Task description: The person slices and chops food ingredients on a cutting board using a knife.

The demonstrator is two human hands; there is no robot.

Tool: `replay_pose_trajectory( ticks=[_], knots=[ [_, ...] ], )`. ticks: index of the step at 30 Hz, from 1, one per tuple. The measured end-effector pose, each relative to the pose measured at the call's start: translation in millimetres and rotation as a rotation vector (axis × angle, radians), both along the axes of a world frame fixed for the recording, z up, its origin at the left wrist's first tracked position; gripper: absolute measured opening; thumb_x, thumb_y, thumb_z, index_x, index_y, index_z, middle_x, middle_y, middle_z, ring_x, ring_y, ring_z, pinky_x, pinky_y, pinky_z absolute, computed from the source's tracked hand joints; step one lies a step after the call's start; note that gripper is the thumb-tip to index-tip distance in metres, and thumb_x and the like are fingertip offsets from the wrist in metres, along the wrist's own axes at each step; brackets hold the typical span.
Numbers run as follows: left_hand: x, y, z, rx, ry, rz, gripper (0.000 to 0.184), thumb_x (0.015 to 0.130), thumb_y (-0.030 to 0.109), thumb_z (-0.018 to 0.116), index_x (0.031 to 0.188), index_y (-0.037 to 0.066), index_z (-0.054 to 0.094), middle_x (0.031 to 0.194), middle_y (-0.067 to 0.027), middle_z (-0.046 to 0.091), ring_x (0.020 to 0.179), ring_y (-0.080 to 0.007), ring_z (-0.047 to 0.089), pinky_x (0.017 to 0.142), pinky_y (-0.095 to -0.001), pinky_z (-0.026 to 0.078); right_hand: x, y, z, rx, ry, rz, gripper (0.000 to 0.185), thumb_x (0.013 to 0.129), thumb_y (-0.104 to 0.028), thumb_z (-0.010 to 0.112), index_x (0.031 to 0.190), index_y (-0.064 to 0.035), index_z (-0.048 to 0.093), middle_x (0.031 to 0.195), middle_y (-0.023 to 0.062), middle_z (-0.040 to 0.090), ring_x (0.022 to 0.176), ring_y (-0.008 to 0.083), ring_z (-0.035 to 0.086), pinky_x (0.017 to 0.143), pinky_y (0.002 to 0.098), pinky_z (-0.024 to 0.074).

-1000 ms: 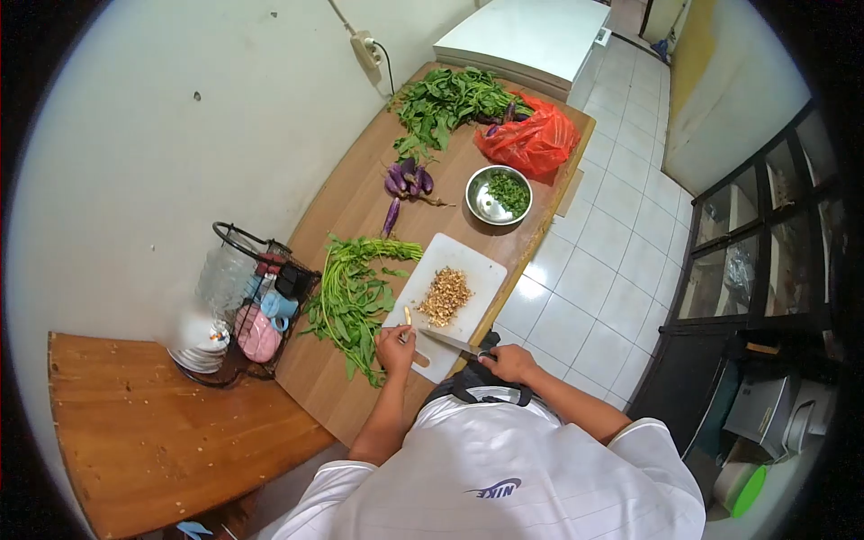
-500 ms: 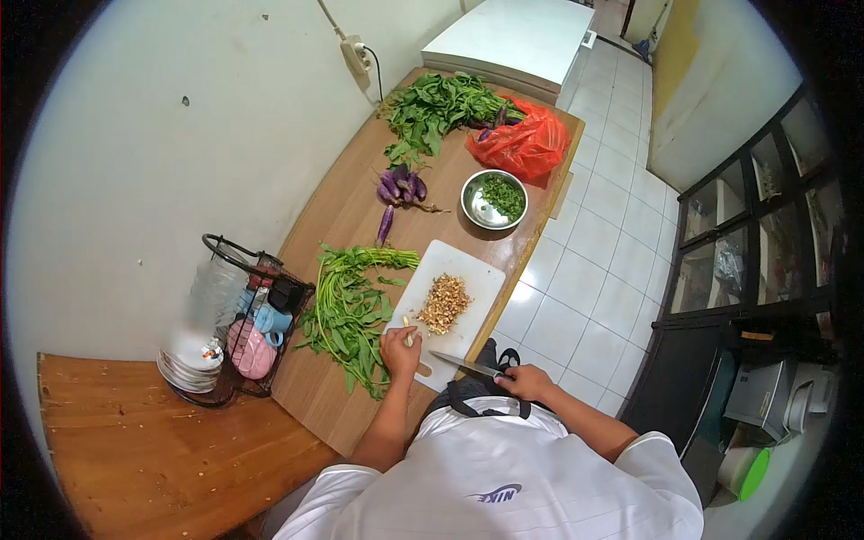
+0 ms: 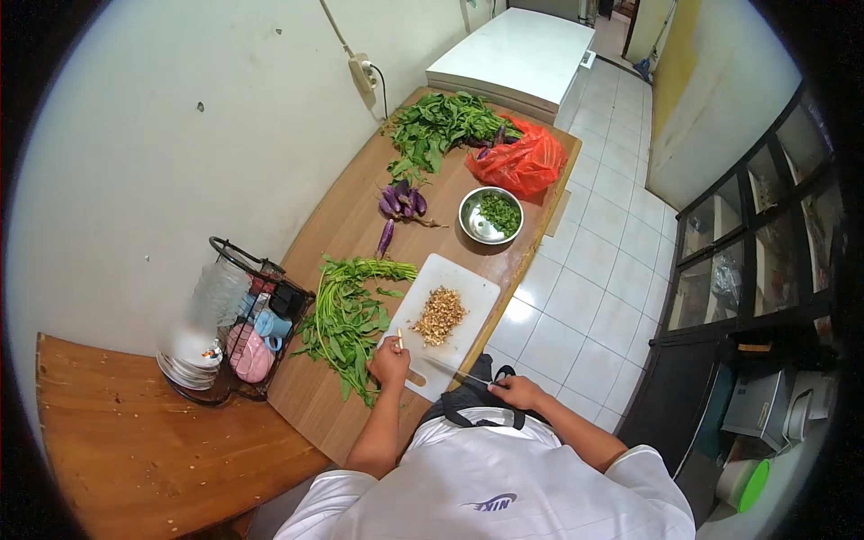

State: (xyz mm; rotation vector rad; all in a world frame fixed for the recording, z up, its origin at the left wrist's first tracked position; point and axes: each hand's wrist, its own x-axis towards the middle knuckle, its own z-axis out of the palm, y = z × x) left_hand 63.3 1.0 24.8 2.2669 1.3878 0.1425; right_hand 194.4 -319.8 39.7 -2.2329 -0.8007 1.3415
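Note:
My left hand (image 3: 389, 363) is closed around a small pale piece (image 3: 400, 338) over the near left part of the white cutting board (image 3: 432, 382). In my right hand (image 3: 517, 393), at the table's front edge, is the handle of a knife (image 3: 461, 373), its blade pointing left over the board. Chopped light-brown bits (image 3: 440, 316) lie heaped mid-board. Leafy green stems (image 3: 346, 315) rest left of the board. Beyond it are a steel bowl (image 3: 477, 223) with chopped greens and several purple eggplants (image 3: 401, 200).
A red plastic bag (image 3: 526, 162) and more leafy greens (image 3: 436, 130) lie at the far end of the table (image 3: 337, 211). At left, a black rack (image 3: 297, 297) holds cups and plates. A white chest (image 3: 513, 54) adjoins the far end; a dark cabinet (image 3: 747, 243) stands right.
The camera view has shifted a little. The knife's blade now shows more edge-on, and my left hand has moved slightly left relative to the board, still holding the pale piece.

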Motion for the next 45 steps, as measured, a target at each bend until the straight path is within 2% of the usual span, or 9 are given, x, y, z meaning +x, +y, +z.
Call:
replay_pose_trajectory(
  ticks=[6,7,15,17,23,27,35,39,45],
  knots=[
    [4.6,0.4,10.0,0.225,-0.155,-0.333,0.049,0.072,0.022,0.085,0.119,0.018,0.073,0.111,-0.0051,0.070,0.099,-0.0279,0.068,0.090,-0.0476,0.047,-9.7,-18.5,-42.6,0.156,0.206,-0.248,0.066,0.103,-0.063,0.048,0.103,-0.0028,0.075,0.086,0.0163,0.072,0.087,0.0323,0.070,0.083,0.0427,0.0531],
    [9.5,2.9,8.0,0.126,-0.233,-0.417,0.053,0.071,0.020,0.087,0.122,0.016,0.072,0.113,-0.0070,0.069,0.099,-0.0297,0.067,0.091,-0.0464,0.050,-11.0,-17.6,-44.2,0.243,0.315,-0.356,0.047,0.108,-0.046,0.054,0.080,-0.0084,0.061,0.070,-0.0026,0.052,0.063,0.0129,0.047,0.059,0.0329,0.0411],
    [37.0,-2.8,12.5,-0.003,-0.127,-0.410,0.057,0.073,0.016,0.086,0.127,0.013,0.068,0.110,-0.0099,0.066,0.093,-0.0323,0.068,0.081,-0.0437,0.057,-7.0,-10.8,-38.3,0.273,0.474,-0.466,0.044,0.108,-0.047,0.053,0.079,-0.0144,0.053,0.066,-0.0055,0.042,0.057,0.0105,0.037,0.052,0.0308,0.0315],
    [38.1,-7.4,13.4,0.030,-0.101,-0.377,0.056,0.073,0.017,0.086,0.125,0.013,0.068,0.108,-0.0102,0.065,0.093,-0.0320,0.068,0.080,-0.0438,0.057,-7.7,-12.6,-42.0,0.208,0.471,-0.454,0.054,0.105,-0.055,0.054,0.082,-0.0071,0.063,0.068,-0.0001,0.053,0.060,0.0138,0.049,0.057,0.0354,0.0402],
    [30.2,-7.1,-15.4,-0.097,0.060,-0.228,0.028,0.078,0.024,0.082,0.101,0.009,0.077,0.087,-0.0101,0.075,0.084,-0.0327,0.073,0.077,-0.0426,0.059,-12.5,-18.0,-46.3,0.253,0.437,-0.413,0.044,0.108,-0.047,0.052,0.081,-0.0130,0.058,0.066,-0.0049,0.046,0.054,0.0101,0.040,0.049,0.0312,0.0315],
    [31.5,-14.8,-39.1,-0.206,-0.201,-0.284,0.020,0.081,0.021,0.081,0.092,0.004,0.080,0.082,-0.0107,0.077,0.077,-0.0217,0.075,0.076,-0.0332,0.059,-8.7,-17.9,-45.3,0.251,0.442,-0.418,0.044,0.109,-0.047,0.051,0.082,-0.0133,0.059,0.066,-0.0044,0.048,0.053,0.0096,0.041,0.049,0.0308,0.0316],
    [39.1,-9.9,-18.6,-0.066,-0.468,-0.027,0.018,0.086,0.019,0.078,0.096,0.005,0.079,0.088,-0.0113,0.076,0.078,-0.0256,0.074,0.074,-0.0367,0.058,21.8,21.7,-35.2,0.263,0.051,-0.080,0.057,0.106,-0.058,0.045,0.101,-0.0049,0.066,0.096,0.0223,0.071,0.095,0.0412,0.069,0.086,0.0501,0.0516],
    [70.0,8.6,5.0,0.090,-0.532,-0.089,0.018,0.091,0.019,0.075,0.105,0.009,0.077,0.100,-0.0115,0.073,0.098,-0.0310,0.068,0.089,-0.0409,0.052,37.8,59.0,-16.8,0.141,-0.004,0.002,0.058,0.106,-0.059,0.041,0.125,-0.0116,0.070,0.117,0.0247,0.071,0.113,0.0451,0.066,0.098,0.0522,0.0517],
    [119.2,33.1,-1.1,0.137,-0.263,-0.462,0.036,0.100,0.038,0.063,0.127,0.015,0.070,0.124,-0.0100,0.062,0.123,-0.0321,0.053,0.105,-0.0522,0.038,44.3,88.6,-17.4,0.169,-0.073,0.025,0.055,0.106,-0.053,0.045,0.131,-0.0107,0.068,0.116,0.0252,0.072,0.109,0.0462,0.068,0.098,0.0524,0.0528]
  ],
)
